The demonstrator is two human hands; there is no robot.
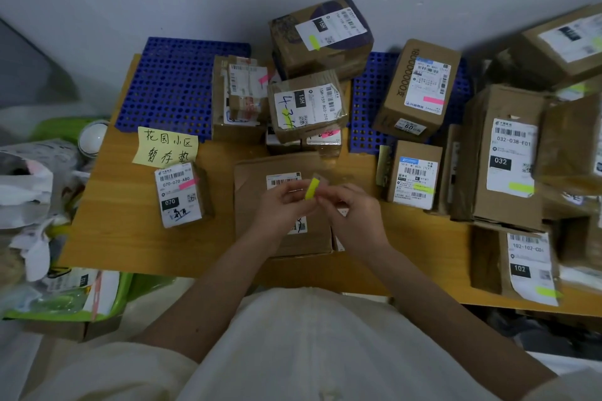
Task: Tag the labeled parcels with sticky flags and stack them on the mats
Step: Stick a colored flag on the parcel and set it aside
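Both hands meet over the flat parcel (260, 205) on the wooden table (114, 221): the left hand (283, 202) and right hand (351, 212) pinch a yellow sticky flag (312, 189) between fingertips (other fingers loosely curled), above its label.

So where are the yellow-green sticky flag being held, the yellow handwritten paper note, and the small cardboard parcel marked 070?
Yellow-green sticky flag (312, 189): head view, middle of the strip between the fingertips.
Yellow handwritten paper note (166, 146): head view, centre of the sheet.
Small cardboard parcel marked 070 (178, 194): head view, middle of its white label.
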